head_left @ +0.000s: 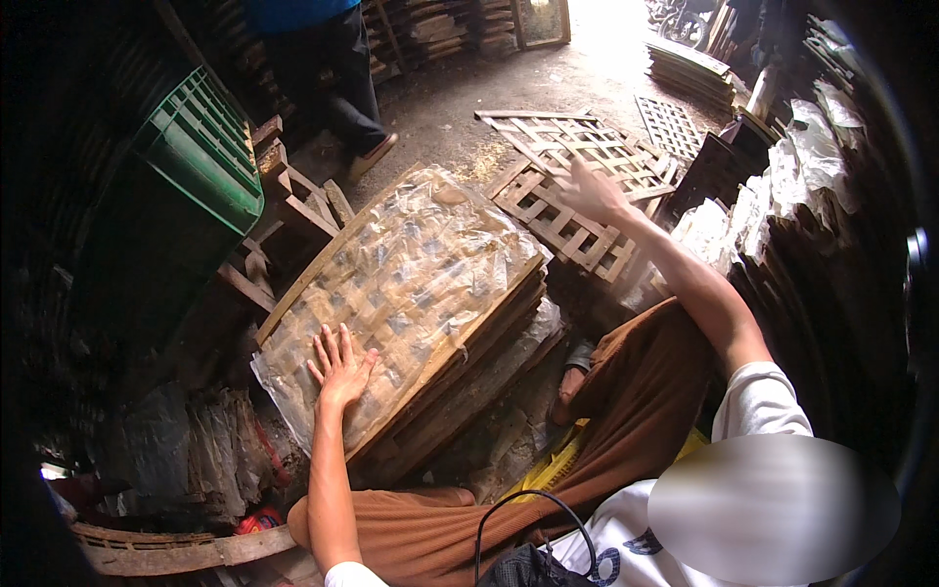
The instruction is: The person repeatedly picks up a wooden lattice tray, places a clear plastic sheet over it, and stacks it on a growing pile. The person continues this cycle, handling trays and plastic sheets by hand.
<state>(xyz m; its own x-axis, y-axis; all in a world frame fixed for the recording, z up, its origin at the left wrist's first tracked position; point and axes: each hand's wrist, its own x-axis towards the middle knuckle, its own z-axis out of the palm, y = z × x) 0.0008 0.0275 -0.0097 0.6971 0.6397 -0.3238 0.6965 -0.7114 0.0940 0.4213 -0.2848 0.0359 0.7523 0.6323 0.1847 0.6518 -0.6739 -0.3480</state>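
Observation:
A stack of wooden lattice frames stands in front of me, its top covered by a crinkled clear plastic sheet (421,249). My left hand (342,368) lies flat on the near left part of that sheet, fingers spread. Stretched out to the far right, my right hand (590,189) is over loose wooden lattice panels on the floor. One upper lattice panel (626,157) overlaps a lower lattice panel (558,221). Motion blurs the right hand's fingers, so whether they grip a panel edge cannot be made out.
A green plastic crate (201,166) rests on a wooden stand at the left. Another person's dark-trousered leg (352,98) is beyond it. Plastic-wrapped stacks (782,181) line the right side. Flat boards (690,73) are piled near the bright opening. Yellow sacking (553,465) lies under my legs.

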